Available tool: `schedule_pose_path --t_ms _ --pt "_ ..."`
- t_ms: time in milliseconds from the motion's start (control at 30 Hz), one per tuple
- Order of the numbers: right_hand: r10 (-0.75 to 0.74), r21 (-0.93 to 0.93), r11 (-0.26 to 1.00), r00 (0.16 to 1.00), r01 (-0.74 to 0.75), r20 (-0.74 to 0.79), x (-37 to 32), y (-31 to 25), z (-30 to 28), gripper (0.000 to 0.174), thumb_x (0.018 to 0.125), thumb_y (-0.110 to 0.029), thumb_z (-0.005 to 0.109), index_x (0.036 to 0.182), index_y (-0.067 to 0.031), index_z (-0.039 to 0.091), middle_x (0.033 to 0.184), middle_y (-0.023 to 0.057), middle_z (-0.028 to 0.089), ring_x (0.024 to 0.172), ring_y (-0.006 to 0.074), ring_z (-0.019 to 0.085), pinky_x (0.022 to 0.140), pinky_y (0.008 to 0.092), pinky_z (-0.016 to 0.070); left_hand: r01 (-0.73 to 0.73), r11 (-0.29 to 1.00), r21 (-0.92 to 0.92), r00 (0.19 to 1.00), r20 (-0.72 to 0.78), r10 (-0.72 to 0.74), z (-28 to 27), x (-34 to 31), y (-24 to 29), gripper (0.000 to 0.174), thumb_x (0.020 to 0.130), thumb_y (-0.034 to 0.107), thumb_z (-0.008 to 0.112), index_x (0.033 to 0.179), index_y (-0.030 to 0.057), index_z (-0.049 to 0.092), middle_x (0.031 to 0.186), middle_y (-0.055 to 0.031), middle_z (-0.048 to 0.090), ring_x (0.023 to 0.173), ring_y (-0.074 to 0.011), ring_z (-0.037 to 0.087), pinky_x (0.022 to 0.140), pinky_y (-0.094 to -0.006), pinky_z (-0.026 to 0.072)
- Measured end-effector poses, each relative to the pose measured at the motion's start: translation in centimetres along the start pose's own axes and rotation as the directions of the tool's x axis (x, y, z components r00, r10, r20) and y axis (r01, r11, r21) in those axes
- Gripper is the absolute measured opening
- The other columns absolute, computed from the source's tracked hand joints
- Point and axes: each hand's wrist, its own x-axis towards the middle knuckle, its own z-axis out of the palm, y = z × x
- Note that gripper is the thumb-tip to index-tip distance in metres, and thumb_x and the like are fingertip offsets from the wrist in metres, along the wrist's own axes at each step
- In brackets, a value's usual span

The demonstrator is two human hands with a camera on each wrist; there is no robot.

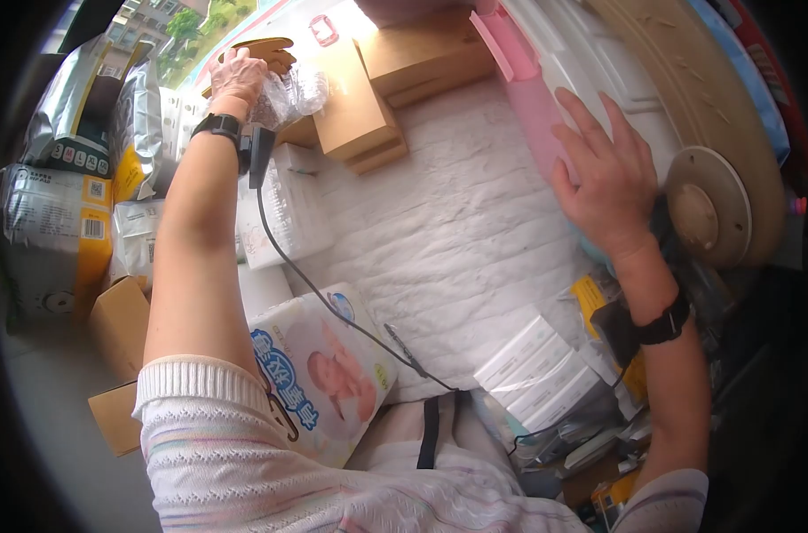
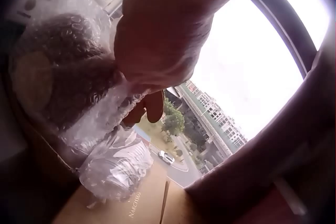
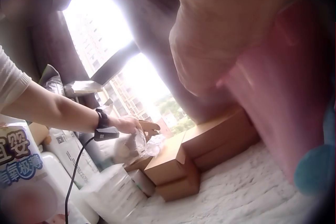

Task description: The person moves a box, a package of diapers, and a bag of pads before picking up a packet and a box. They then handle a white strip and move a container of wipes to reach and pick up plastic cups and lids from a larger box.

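Observation:
At the window end, my left hand (image 1: 237, 80) grips a bubble-wrapped brown item (image 1: 260, 51); its exact kind cannot be told. Clear bubble wrap (image 1: 289, 96) hangs off it to the right. Close up in the left wrist view, the wrap (image 2: 113, 163) bunches below the hand, beside a dark wrapped bulk (image 2: 68, 71). My right hand (image 1: 604, 182) has its fingers spread over the edge of a pink and white plastic bin (image 1: 546, 115) and holds nothing. The right wrist view shows the bin's pink side (image 3: 278, 87) beside that hand.
Brown cardboard boxes (image 1: 351, 107) stand right of the left hand. A diaper pack (image 1: 324, 364) lies by the lap on white quilted cloth (image 1: 431, 222). Stacked packages (image 1: 58, 231) line the left, white boxes (image 1: 542, 373) the right. A black cable (image 1: 302, 275) runs from the left wrist.

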Motion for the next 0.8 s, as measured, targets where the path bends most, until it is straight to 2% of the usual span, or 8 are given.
schedule_pose_path --t_ms 33,100,167,200,300,433,667,800 --pt "-0.001 -0.001 1.0 1.0 0.001 -0.002 0.0 0.0 0.0 0.028 0.068 -0.012 0.06 0.096 -0.012 0.064 0.129 -0.0036 0.051 0.118 0.0278 0.046 0.09 0.039 0.0418 0.024 0.996 0.09 0.992 -0.129 -0.012 0.4 -0.4 0.2 0.027 0.085 0.024 0.055 0.111 0.0203 0.062 0.124 -0.0052 0.052 0.118 -0.0259 0.047 0.087 -0.0503 0.0421" --pt "-0.008 -0.003 1.0 1.0 0.008 -0.012 0.1 0.0 0.0 0.028 0.067 -0.012 0.061 0.095 -0.0121 0.063 0.129 -0.004 0.051 0.116 0.0278 0.047 0.089 0.039 0.042 0.103 0.994 0.025 0.986 -0.134 -0.099 2.2 -0.5 0.4 0.041 0.083 0.033 0.059 0.123 0.0234 0.051 0.132 -0.0059 0.041 0.123 -0.0301 0.038 0.088 -0.0557 0.0384" --pt "-0.017 0.005 1.0 0.999 0.017 -0.029 0.1 -0.1 0.0 0.027 0.067 -0.011 0.062 0.094 -0.0121 0.062 0.128 -0.0045 0.051 0.114 0.0279 0.048 0.088 0.0391 0.0423 0.381 0.906 -0.185 0.894 -0.175 -0.412 2.8 -1.5 0.5 0.059 0.08 0.045 0.062 0.132 0.0264 0.042 0.133 -0.0075 0.041 0.12 -0.0338 0.042 0.092 -0.0519 0.0386" --pt "-0.014 0.008 1.0 1.0 0.014 -0.019 0.2 -0.2 -0.1 0.028 0.067 -0.011 0.062 0.095 -0.0127 0.062 0.128 -0.0046 0.051 0.113 0.0279 0.048 0.088 0.0389 0.0424 0.435 0.85 -0.296 0.877 -0.072 -0.474 3.1 -1.4 0.0 0.063 0.08 0.052 0.058 0.135 0.0277 0.038 0.135 -0.01 0.037 0.12 -0.037 0.041 0.093 -0.052 0.0378" --pt "-0.01 0.017 1.0 1.0 0.011 -0.014 0.2 -0.1 -0.2 0.029 0.067 -0.011 0.062 0.096 -0.0129 0.062 0.127 -0.0045 0.051 0.114 0.0282 0.049 0.088 0.0387 0.0424 0.434 0.743 -0.509 0.823 -0.111 -0.557 4.2 -2.8 0.6 0.062 0.084 0.056 0.05 0.136 0.0278 0.035 0.137 -0.0105 0.035 0.122 -0.0377 0.038 0.093 -0.057 0.0349" --pt "-0.013 0.012 1.0 1.0 0.013 0.007 0.3 -0.1 -0.3 0.028 0.067 -0.01 0.062 0.094 -0.0114 0.063 0.128 -0.0038 0.052 0.115 0.029 0.048 0.089 0.039 0.0421 0.335 0.88 -0.336 0.92 -0.086 -0.383 4.4 -5.4 2.9 0.069 0.077 0.065 0.049 0.135 0.0276 0.039 0.144 -0.01 0.028 0.131 -0.0396 0.025 0.1 -0.0625 0.0229" --pt "-0.01 -0.012 1.0 0.999 0.01 0.04 0.3 -0.2 -0.1 0.026 0.066 -0.01 0.062 0.092 -0.0099 0.064 0.129 -0.0024 0.052 0.117 0.0304 0.047 0.089 0.0395 0.042 0.335 0.892 -0.303 0.942 0.082 -0.326 4.2 -1.9 1.6 0.052 0.071 0.05 0.051 0.115 0.0225 0.061 0.123 -0.0038 0.053 0.12 -0.0265 0.042 0.099 -0.0551 0.0301" --pt "-0.014 0.003 1.0 0.998 0.014 0.059 0.3 -0.1 -0.1 0.026 0.067 -0.009 0.062 0.093 -0.0093 0.064 0.129 -0.0005 0.052 0.118 0.031 0.046 0.089 0.0395 0.0418 0.358 0.871 -0.336 0.933 0.143 -0.329 4.5 0.0 0.8 0.059 0.067 0.055 0.055 0.116 0.0223 0.06 0.125 -0.0055 0.051 0.121 -0.0261 0.042 0.097 -0.0539 0.0329"
